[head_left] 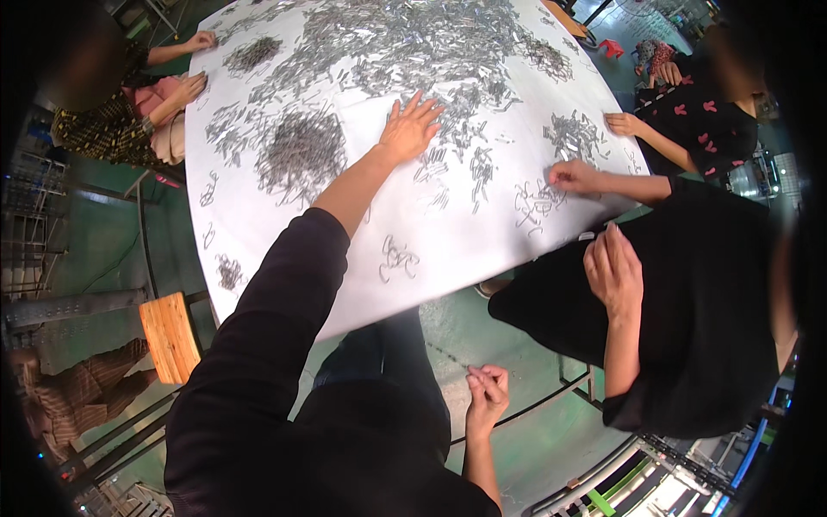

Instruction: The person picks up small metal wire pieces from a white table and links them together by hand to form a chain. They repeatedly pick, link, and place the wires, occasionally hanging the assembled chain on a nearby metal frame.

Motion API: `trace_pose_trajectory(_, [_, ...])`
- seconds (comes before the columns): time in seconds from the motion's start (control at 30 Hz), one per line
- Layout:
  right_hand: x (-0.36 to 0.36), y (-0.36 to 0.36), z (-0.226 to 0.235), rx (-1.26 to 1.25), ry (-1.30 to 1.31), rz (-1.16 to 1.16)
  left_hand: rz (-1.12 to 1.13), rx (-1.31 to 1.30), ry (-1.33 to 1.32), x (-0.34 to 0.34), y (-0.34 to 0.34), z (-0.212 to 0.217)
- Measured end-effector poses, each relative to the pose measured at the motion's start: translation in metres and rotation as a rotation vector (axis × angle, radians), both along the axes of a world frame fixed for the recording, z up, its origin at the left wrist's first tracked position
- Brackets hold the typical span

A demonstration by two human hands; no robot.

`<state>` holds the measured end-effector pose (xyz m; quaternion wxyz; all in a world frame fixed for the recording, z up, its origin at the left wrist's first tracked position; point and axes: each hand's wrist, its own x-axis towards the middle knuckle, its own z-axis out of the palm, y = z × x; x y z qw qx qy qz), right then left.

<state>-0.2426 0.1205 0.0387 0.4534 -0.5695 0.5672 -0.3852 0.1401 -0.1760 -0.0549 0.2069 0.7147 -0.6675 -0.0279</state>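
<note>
Green floor (508,431) lies below the near table edge, where the right hand (488,398) hangs off the table, fingers curled together; whether it pinches a piece cannot be told. White table covering (284,233) carries small separated groups of metal clips (398,258) near its front edge, with bare white room around them. Further in, the left hand (410,129) rests flat, fingers spread apart, on scattered clips. Beyond it a large unsorted spread (405,39) fills the far half, so most sorting appears left to do. Co-workers' hands (575,177) occupy the right edge; a dense pile (301,151) sits left.
</note>
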Motion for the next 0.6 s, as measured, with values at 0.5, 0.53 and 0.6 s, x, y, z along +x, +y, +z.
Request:
trace_pose_trajectory(0.5, [0.007,-0.060,-0.016,0.129,0.048,0.008,-0.584,0.105,-0.225,0.005,-0.021,-0.013])
trace_pose_trajectory(0.53, [0.008,-0.061,-0.017,0.130,0.068,0.015,-0.627,0.106,-0.224,-0.001,-0.006,-0.012])
trace_pose_trajectory(0.6, [0.010,-0.062,-0.018,0.118,0.061,0.025,-0.675,0.156,-0.163,-0.012,0.027,-0.008])
